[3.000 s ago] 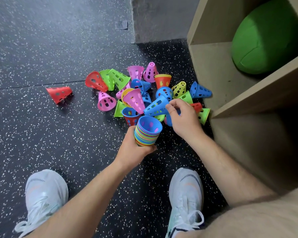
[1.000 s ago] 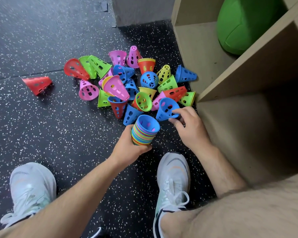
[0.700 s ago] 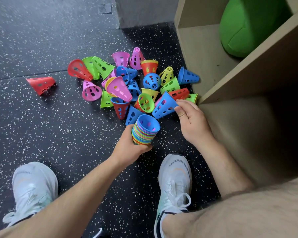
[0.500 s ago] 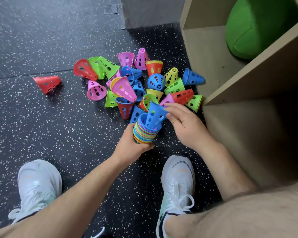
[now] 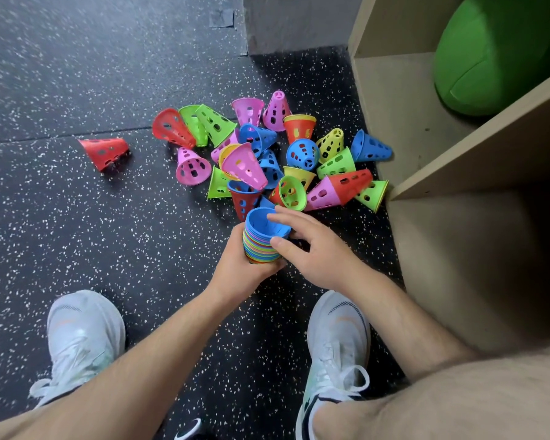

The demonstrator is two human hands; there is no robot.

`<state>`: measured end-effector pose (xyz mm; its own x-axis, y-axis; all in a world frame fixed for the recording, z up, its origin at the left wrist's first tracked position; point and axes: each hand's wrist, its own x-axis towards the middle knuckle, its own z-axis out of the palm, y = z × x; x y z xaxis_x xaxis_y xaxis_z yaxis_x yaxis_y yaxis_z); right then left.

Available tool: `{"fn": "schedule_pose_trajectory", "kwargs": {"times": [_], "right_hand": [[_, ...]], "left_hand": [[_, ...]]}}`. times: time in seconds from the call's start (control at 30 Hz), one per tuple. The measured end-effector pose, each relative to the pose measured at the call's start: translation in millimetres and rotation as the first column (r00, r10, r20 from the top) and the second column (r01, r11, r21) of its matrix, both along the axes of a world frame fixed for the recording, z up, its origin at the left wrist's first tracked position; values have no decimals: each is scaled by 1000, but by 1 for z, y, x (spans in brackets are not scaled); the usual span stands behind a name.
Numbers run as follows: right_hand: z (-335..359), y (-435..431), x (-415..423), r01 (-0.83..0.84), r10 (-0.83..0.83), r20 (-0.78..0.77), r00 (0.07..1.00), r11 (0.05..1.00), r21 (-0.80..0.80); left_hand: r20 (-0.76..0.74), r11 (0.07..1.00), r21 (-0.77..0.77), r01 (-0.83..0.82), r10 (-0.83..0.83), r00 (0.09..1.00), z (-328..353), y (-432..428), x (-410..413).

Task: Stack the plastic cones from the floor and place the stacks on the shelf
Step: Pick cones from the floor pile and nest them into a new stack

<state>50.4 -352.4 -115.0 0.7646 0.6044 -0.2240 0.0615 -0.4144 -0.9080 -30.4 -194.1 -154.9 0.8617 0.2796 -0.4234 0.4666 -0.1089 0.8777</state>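
Note:
My left hand (image 5: 240,268) grips a stack of nested plastic cones (image 5: 261,241), many-coloured, with a blue cone on top and its mouth facing up. My right hand (image 5: 315,249) is beside the stack with relaxed fingers; its fingertips touch the top blue cone's rim. Beyond the stack lies a pile of loose perforated cones (image 5: 267,154) in pink, green, blue, yellow and red. A single red cone (image 5: 104,150) lies apart to the left. The wooden shelf (image 5: 404,122) stands at the right.
A big green ball (image 5: 496,55) fills the shelf's compartment. A shelf board (image 5: 489,147) juts out above the lower, shadowed compartment. My two white shoes (image 5: 83,338) (image 5: 334,347) stand on the black speckled floor. A grey wall corner (image 5: 283,23) is behind the pile.
My right hand took a blue cone from the pile and set it into the top of the stack. Its fingers have since loosened and now only touch the rim.

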Motion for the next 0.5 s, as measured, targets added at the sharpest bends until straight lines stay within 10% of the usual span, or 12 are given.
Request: {"fn": "schedule_pose_trajectory", "kwargs": {"times": [0.2,0.5], "right_hand": [[-10,13,24,335,-299,256,919,936,-111],[-28,21,55,183,-56,350,935,922,-341]], "left_hand": [[27,998,62,-7,6,1000,-1,3,1],[21,997,66,40,-42,999,-4,7,1]]}}
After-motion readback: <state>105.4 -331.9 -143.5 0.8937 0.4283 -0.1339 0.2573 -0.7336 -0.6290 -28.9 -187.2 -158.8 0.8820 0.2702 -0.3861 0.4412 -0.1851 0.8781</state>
